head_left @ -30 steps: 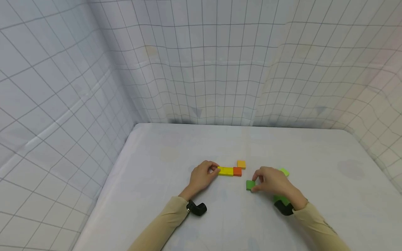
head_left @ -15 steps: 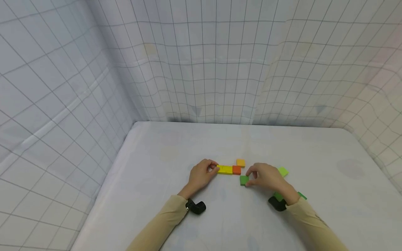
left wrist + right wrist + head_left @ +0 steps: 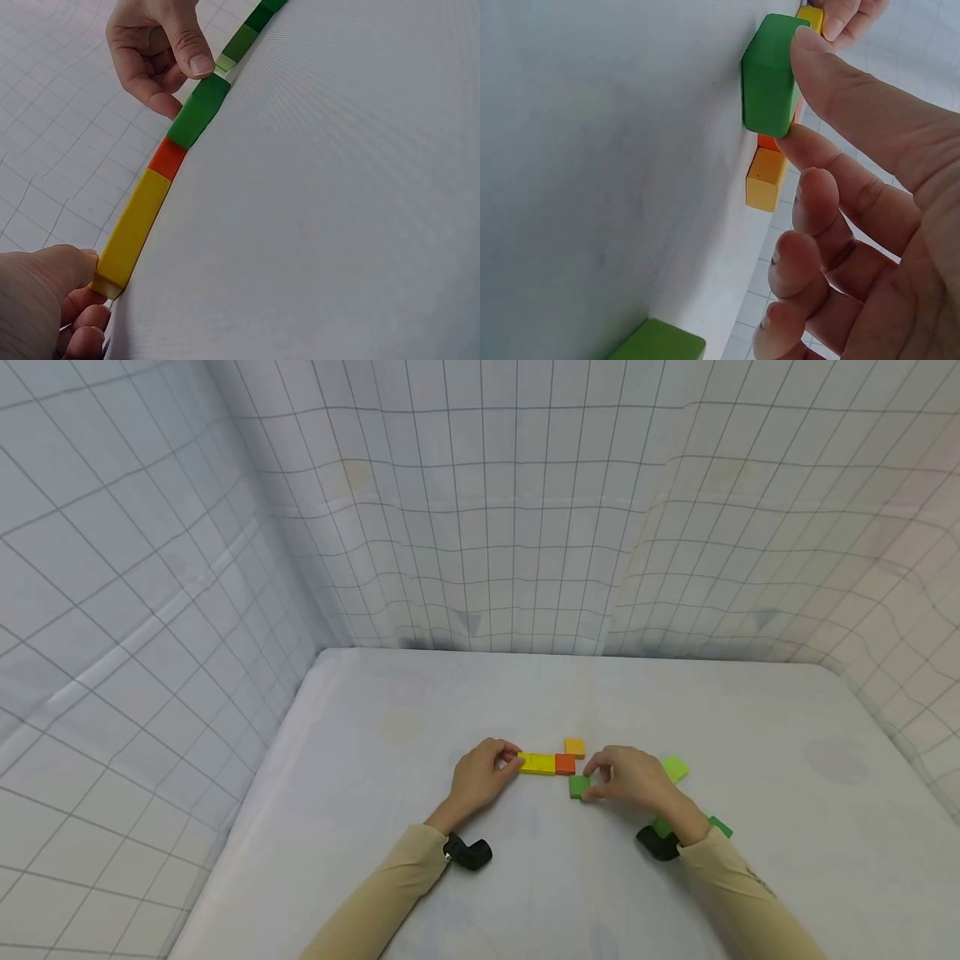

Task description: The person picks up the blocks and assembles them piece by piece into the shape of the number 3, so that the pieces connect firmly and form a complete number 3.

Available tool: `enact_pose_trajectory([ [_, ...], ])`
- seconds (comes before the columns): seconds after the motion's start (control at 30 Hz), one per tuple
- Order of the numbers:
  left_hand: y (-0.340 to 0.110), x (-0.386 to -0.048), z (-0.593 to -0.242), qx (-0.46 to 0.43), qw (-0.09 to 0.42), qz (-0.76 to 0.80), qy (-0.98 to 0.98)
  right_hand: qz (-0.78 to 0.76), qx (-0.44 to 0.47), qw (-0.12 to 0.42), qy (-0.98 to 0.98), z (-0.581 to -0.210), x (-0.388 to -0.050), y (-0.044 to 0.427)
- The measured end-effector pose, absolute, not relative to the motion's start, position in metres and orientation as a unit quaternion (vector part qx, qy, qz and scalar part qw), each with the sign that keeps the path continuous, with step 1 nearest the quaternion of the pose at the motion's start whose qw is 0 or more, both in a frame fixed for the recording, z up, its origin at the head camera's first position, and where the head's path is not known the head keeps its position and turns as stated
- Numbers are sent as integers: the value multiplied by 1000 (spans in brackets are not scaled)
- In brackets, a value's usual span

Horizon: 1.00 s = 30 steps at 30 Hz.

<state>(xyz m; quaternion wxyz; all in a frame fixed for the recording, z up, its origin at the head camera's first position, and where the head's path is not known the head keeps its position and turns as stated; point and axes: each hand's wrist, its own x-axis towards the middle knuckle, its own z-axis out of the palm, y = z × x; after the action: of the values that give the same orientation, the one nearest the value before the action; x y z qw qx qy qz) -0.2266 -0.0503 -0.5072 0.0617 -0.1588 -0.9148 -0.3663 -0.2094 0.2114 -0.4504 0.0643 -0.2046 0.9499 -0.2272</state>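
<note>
My left hand (image 3: 476, 778) pinches the left end of a yellow block bar (image 3: 537, 764) lying flat on the table; a faint seam crosses its top. An orange-red block (image 3: 566, 764) touches the bar's right end. My right hand (image 3: 633, 777) holds a green block (image 3: 579, 787) between thumb and index finger, just in front and to the right of the orange-red one. In the right wrist view this green block (image 3: 769, 79) is gripped at its edge, the other fingers curled loosely below. A light orange block (image 3: 765, 180) sits behind the orange-red block.
Right of the right hand lie a lime block (image 3: 676, 768), a green block (image 3: 663, 827) partly hidden by the wrist camera, and a darker green block (image 3: 722, 827) partly behind the sleeve. A gridded white curtain (image 3: 480, 527) surrounds the white table (image 3: 375, 710).
My right hand has slid the green block left and slightly away from me, closer to the orange-red block. My left hand has stayed at the yellow bar.
</note>
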Motion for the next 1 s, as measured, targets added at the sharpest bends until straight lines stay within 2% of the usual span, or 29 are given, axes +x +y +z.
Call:
enact_pose_trajectory([
  [1.0, -50, -228, -509, -162, 67, -364, -915, -237, -210, 46, 948, -450, -211, 214],
])
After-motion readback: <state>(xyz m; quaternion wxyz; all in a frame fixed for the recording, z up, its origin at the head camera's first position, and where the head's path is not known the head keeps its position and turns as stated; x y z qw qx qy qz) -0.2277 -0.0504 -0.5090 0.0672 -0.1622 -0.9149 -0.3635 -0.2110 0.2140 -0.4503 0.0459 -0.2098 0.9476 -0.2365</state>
